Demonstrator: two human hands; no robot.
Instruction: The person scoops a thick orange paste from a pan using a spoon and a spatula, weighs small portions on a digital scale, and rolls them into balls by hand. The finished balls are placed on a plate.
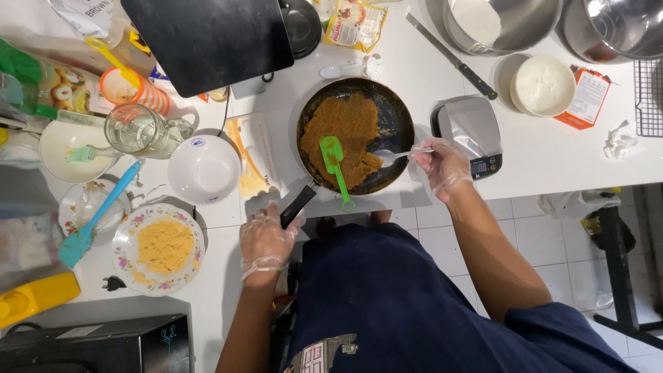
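So the dark frying pan (356,135) sits near the counter's front edge, and pretty much everything else is arranged around it. It's about two-thirds covered with a thick orange-brown paste (345,131), spread flat, lumpy at the edges. A green spatula (335,169) lies across the pan's near rim, blade in the paste, handle sticking out over the edge.

The left hand (266,242), in a thin clear glove, has its fingers wrapped around the pan's black handle (298,205). The right hand (442,166), gloved too, pinches a metal spoon (397,155) with its bowl touching the paste at the pan's right side.

Left of the pan: a white bowl (204,169), and beyond it a floral plate (159,249) piled with yellow crumbs plus a blue spatula (97,214). Just right of the pan there's a kitchen scale (469,131), right behind the spoon hand. Behind the pan: a black board (207,41) and a knife (452,59). Crowded on the left, nothing lying over the pan but the green spatula.
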